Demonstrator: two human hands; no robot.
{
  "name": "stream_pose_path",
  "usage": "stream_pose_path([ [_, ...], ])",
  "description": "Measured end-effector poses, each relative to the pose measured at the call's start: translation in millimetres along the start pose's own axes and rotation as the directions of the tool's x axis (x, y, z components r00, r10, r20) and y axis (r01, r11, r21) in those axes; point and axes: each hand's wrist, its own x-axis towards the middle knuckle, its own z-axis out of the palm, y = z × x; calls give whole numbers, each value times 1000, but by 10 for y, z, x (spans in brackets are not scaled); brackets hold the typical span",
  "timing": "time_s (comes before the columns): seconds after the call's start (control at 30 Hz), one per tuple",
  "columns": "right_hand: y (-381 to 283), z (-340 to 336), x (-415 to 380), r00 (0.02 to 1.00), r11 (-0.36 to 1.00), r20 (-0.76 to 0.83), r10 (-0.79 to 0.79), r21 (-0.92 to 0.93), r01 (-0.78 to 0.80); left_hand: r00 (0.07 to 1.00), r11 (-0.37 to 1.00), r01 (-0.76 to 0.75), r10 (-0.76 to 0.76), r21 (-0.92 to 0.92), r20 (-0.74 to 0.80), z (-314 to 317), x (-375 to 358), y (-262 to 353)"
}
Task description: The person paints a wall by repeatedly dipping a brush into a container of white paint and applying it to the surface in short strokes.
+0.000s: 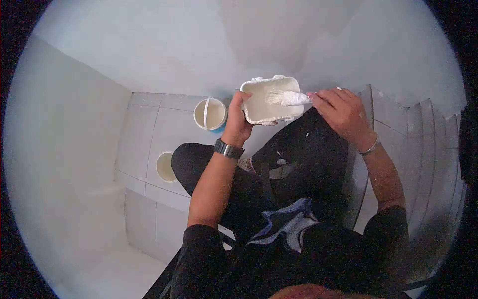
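My left hand [238, 119] grips the left side of a white, paint-crusted tub [259, 112], thumb over its rim and fingers underneath. Pale paint coats the inside of the tub. In my right hand [343, 113] is a paintbrush [294, 98], held by the handle end, which my fingers mostly hide. Its bristles point left, over the inside of the tub, and the part near the handle is caked white. Both hands are in front of me, above my bent knees.
A paint bucket [201, 115] with a white handle stands on the tiled floor [137, 134] left of the tub. A second round container [165, 168] is partly behind my knee. The wall [169, 50] ahead has a darker patch. Steps [423, 154] are at the right.
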Motion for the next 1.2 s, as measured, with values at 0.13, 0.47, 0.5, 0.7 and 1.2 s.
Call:
stream_pose_path([
  [0.13, 14, 111, 13, 997, 1000, 78, -8, -22, 10, 999, 1000, -13, 13, -12, 36, -50, 43, -27],
  [0.47, 36, -94, 78, 987, 985, 110, 117, 117, -130, 999, 1000, 5, -4, -13, 51, -10, -16, 5],
  [0.5, 34, -117, 77, 961, 937, 159, 227, 232, -260, 997, 1000, 12, -10, -21, 73, -16, -12, 7],
  [0.7, 59, 135, -180, 502, -130, 746, 438, 605, -785, 991, 999, 52, -50, -11, 127, -7, -7, 34],
  [1.2, -378, 421, -500, 534, -573, 666, 520, 736, -361, 1000, 1000, 24, -24, -3, -4, 196, -100, -53],
])
